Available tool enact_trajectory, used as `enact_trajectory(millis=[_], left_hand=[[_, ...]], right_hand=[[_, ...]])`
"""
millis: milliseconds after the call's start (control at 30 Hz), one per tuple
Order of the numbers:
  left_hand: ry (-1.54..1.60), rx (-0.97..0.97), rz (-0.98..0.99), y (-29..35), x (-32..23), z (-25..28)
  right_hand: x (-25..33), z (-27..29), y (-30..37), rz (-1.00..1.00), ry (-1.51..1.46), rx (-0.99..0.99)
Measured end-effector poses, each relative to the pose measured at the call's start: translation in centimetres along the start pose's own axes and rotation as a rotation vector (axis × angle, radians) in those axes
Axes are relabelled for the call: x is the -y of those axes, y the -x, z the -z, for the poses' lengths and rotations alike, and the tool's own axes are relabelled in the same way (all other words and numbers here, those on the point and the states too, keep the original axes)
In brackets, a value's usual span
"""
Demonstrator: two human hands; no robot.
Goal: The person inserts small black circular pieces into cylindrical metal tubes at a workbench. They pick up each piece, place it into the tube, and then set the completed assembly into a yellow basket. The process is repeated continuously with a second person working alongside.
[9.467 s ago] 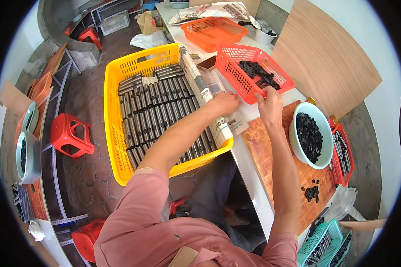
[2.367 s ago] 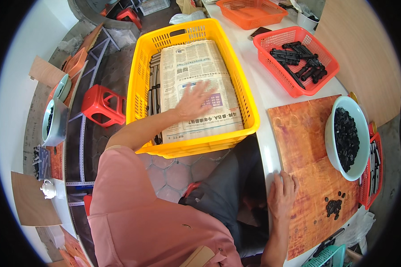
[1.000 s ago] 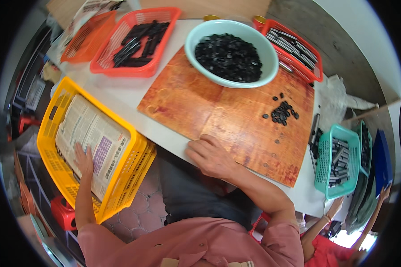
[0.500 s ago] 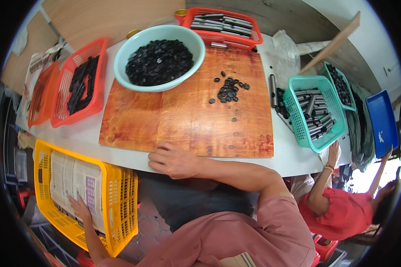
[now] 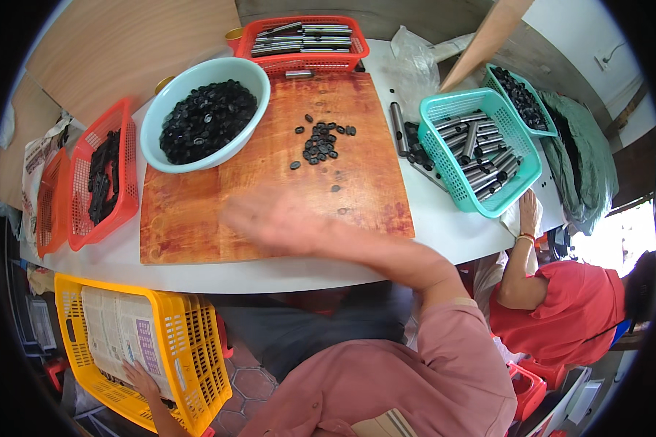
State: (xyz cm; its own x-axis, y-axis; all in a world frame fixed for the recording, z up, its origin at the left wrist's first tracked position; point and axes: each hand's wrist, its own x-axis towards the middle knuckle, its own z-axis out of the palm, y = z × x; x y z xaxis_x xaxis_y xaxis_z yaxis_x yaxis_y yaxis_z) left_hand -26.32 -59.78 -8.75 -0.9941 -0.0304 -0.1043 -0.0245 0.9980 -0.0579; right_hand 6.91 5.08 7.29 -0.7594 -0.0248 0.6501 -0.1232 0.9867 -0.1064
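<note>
My left hand [image 5: 141, 379] lies with spread fingers on the printed newspaper [image 5: 127, 331] that lines the yellow plastic crate [image 5: 208, 364] at lower left. My right hand [image 5: 270, 218] is over the front left part of the reddish-brown wooden board [image 5: 197, 226], its fingers smeared by motion. Nothing can be made out in it. Farther back on the board is a loose cluster of small black oval pieces [image 5: 318, 143]. A pale blue bowl [image 5: 253, 138] full of black pieces [image 5: 210, 120] stands at the board's back left corner.
Red baskets stand left [image 5: 127, 197] with black parts and at the back [image 5: 357, 54] with metal tubes. Right, a teal basket [image 5: 434, 138] holds tubes; a smaller basket [image 5: 547, 133] holds black pieces. A co-worker in red [image 5: 561, 313] is at far right, one hand near the teal basket.
My right hand has lifted from the board's front edge and moved out over the board. My left hand stays on the newspaper. The co-worker's blue tray has dropped from sight. The view has shifted.
</note>
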Motion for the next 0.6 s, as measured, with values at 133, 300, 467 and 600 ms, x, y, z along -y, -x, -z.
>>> enact_trajectory(millis=[133, 300, 467, 600], left_hand=[[-0.081, 0.100, -0.042, -0.7, 0.0, 1.4], [-0.167, 0.222, -0.043, -1.5, -1.6, 1.4], [-0.260, 0.097, -0.159, -5.2, -0.3, 1.8], [-0.248, -0.151, -0.356, -2.1, -10.6, 10.2]], right_hand=[[-7.7, 6.1, 3.9, -0.436, 0.383, -0.014], [-14.4, 9.8, 12.1, -0.914, 0.860, 0.221], [-16.0, 8.3, 14.7, -1.135, 0.728, 0.337], [-15.7, 7.9, 14.8, -1.166, 0.718, 0.220]])
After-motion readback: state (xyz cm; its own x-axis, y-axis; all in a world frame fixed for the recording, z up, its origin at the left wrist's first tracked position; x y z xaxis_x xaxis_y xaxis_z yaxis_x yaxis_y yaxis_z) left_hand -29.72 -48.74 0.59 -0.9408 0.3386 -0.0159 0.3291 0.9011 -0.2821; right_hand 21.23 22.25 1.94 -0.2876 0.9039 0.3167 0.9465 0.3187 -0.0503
